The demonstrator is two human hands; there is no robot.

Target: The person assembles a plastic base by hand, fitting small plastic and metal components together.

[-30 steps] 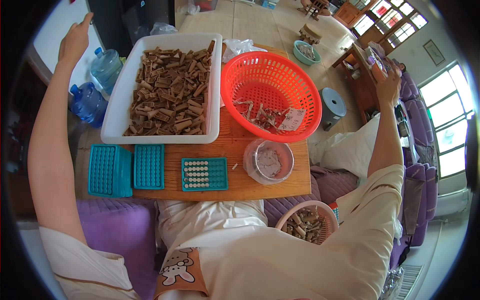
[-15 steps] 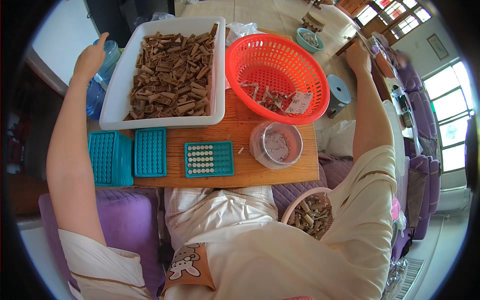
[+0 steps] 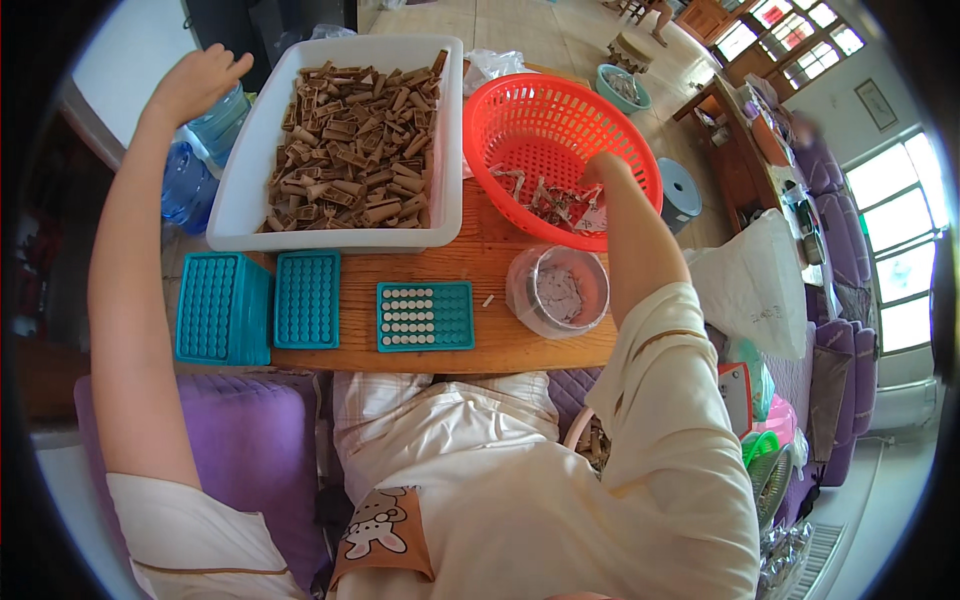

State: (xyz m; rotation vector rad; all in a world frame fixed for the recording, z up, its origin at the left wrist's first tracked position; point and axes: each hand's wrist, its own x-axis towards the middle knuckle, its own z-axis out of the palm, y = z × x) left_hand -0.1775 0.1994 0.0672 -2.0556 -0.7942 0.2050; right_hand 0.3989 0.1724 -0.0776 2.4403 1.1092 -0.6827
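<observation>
My right hand (image 3: 606, 172) reaches down into the red plastic basket (image 3: 490, 125). Its fingers are mostly hidden, so whether they grip anything is unclear. Below it in the basket lie thin, pale tangled strips (image 3: 552, 203) and a paper slip (image 3: 592, 219), partly covered by my forearm. My left hand (image 3: 203, 82) is raised beyond the white tub's left side, above blue water jugs (image 3: 222, 122), fingers loosely apart with nothing in them. The white tub (image 3: 240, 200) is heaped with brown, trough-shaped plastic pieces (image 3: 365, 150).
On the wooden table (image 3: 420, 362) stand teal trays, one (image 3: 455, 312) partly filled with white round pieces, another (image 3: 307, 300) and a stack (image 3: 222, 308). A clear tub (image 3: 522, 290) holds white bits. A small white stick (image 3: 488, 300) lies beside it. A pink-rimmed basket (image 3: 578, 428) sits below.
My right hand has swung left from beyond the table into the red basket. My left hand has shifted slightly up and right, its pointing finger now less straight. The table items stay put.
</observation>
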